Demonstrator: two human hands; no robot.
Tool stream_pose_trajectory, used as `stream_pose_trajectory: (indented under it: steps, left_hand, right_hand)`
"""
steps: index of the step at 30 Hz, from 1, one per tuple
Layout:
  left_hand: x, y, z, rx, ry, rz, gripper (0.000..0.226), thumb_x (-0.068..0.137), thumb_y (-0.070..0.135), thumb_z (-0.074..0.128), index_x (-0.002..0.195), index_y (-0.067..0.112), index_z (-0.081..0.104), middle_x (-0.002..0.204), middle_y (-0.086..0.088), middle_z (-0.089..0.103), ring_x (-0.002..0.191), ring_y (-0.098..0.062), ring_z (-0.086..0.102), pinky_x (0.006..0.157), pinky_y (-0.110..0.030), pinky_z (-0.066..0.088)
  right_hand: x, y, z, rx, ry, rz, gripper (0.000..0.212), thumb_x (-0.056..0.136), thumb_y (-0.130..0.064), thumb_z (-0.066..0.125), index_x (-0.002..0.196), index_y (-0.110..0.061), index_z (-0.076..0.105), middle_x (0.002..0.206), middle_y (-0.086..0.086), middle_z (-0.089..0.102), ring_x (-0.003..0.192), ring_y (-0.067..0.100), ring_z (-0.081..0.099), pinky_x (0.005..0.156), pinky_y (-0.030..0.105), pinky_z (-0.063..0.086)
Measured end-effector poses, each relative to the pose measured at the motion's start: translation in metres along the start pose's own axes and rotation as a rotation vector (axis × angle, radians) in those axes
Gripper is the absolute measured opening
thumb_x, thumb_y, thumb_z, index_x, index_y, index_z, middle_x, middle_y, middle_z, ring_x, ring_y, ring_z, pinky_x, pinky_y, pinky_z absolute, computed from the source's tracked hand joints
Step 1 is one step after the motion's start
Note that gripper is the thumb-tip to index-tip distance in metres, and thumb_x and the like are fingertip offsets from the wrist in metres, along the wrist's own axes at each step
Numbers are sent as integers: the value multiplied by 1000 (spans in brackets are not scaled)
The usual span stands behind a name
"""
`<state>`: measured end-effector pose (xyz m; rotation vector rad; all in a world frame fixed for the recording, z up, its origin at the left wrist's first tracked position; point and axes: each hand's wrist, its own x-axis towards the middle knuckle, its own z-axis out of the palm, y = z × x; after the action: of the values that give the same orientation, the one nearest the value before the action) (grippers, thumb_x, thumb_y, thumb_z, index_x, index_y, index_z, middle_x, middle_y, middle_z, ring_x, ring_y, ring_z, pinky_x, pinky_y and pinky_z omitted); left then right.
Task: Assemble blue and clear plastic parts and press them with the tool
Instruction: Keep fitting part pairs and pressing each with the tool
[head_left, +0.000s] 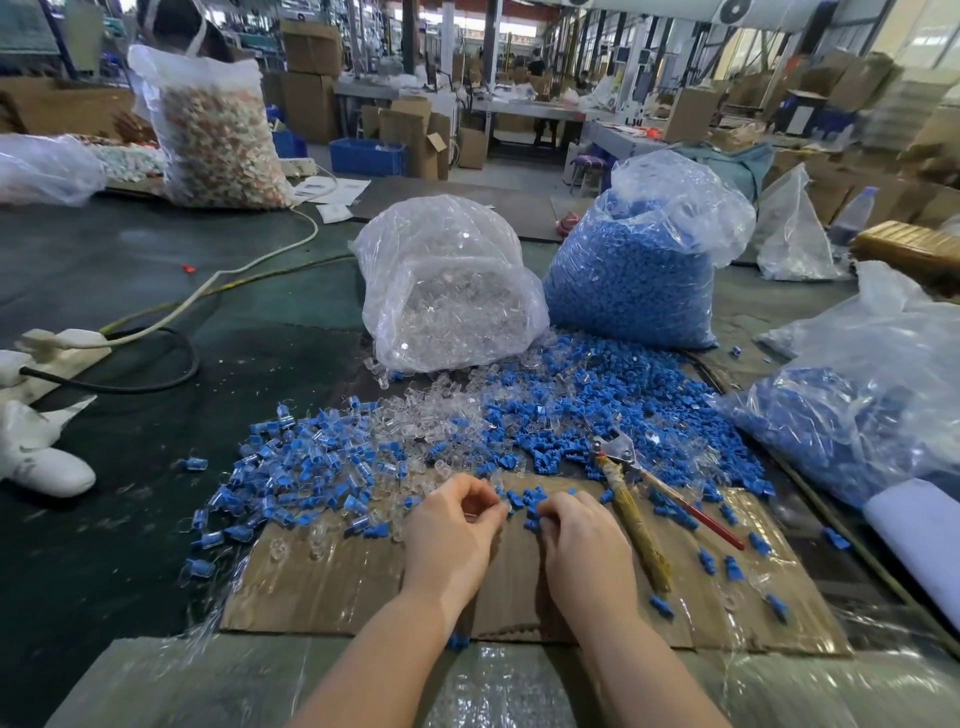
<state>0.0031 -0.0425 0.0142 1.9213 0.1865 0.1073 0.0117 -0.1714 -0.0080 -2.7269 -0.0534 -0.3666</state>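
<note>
My left hand (457, 525) hovers over the cardboard sheet (332, 582), its fingers curled and pinching a small clear plastic part (497, 491). My right hand (582, 545) lies beside it with fingers curled round a blue plastic part (534, 512). The two hands are a few centimetres apart. Loose blue parts (571, 410) and clear parts (436, 410) are heaped just beyond the hands. A pile of joined blue-and-clear pieces (291, 467) spreads to the left. The pliers-like pressing tool (631, 493), with a red and a wrapped handle, rests on the cardboard right of my right hand.
A bag of clear parts (447, 286) and a bag of blue parts (639, 270) stand behind the heap. Another bag of blue parts (852, 415) lies at the right. A power strip with cables (57, 348) and a white glove (47, 467) sit at the left.
</note>
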Motion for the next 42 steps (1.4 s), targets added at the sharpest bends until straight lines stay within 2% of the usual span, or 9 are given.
stream_pose_trajectory:
  steps: [4,11,14,18,23,27,33,37,42]
  left_hand:
    - [-5,2,0,-243,-135,-167,4,88,7,59,85,8,60,70,-7,68,60,-15,64,58,-25,56]
    - [5,-8,-3,33,-56,-102,7,88,13,59,83,18,61,80,2,65,73,-10,63,68,-21,53]
    - [8,-6,-4,-10,-36,-112,7,88,11,59,84,17,61,80,0,66,75,-12,64,73,-27,55]
    - [8,-5,-2,-137,-23,-151,10,87,5,59,85,15,60,79,-7,67,70,-16,64,67,-28,55]
    - [7,-7,2,-173,-1,-147,13,87,4,59,86,17,60,80,-7,66,71,-14,64,65,-25,55]
    - [6,-11,9,-95,16,-113,13,89,9,59,85,22,59,79,-1,65,75,-14,63,70,-28,54]
    - [-2,-21,17,43,90,41,17,88,17,61,83,33,56,76,15,61,72,4,57,60,-7,44]
    - [-3,-25,16,-2,64,53,17,88,15,61,85,31,57,78,14,62,74,5,56,64,-5,44]
    - [-4,-28,14,-7,63,72,20,87,13,62,83,32,57,78,14,62,74,4,58,64,-6,45]
  right_hand:
    - [-1,2,1,23,8,24,19,95,-18,44,102,-22,61,95,-9,56,92,10,51,74,18,33]
    - [0,1,0,12,-18,10,17,92,-25,53,107,-25,61,103,-11,60,98,8,53,83,17,38]
    - [1,2,1,5,-16,16,18,92,-21,52,108,-26,60,104,-12,61,99,7,52,82,17,38]
    - [4,1,3,0,-15,21,12,94,-19,49,103,-25,56,102,-11,59,92,6,49,73,15,32]
    - [3,2,5,46,8,6,9,92,-26,54,100,-25,57,101,-13,57,91,4,47,77,16,37]
    - [1,4,9,66,12,-22,17,91,-18,53,104,-26,62,107,-10,58,100,11,50,81,23,40]
    - [-5,6,14,76,72,-48,19,89,-13,57,104,-22,66,103,-9,63,97,15,54,80,26,40]
    - [-6,6,16,98,95,-40,13,89,-15,59,100,-16,66,99,-3,64,93,20,55,79,32,44]
    - [-7,6,18,86,101,-1,12,90,-21,58,95,-13,67,98,0,61,94,20,54,80,31,42]
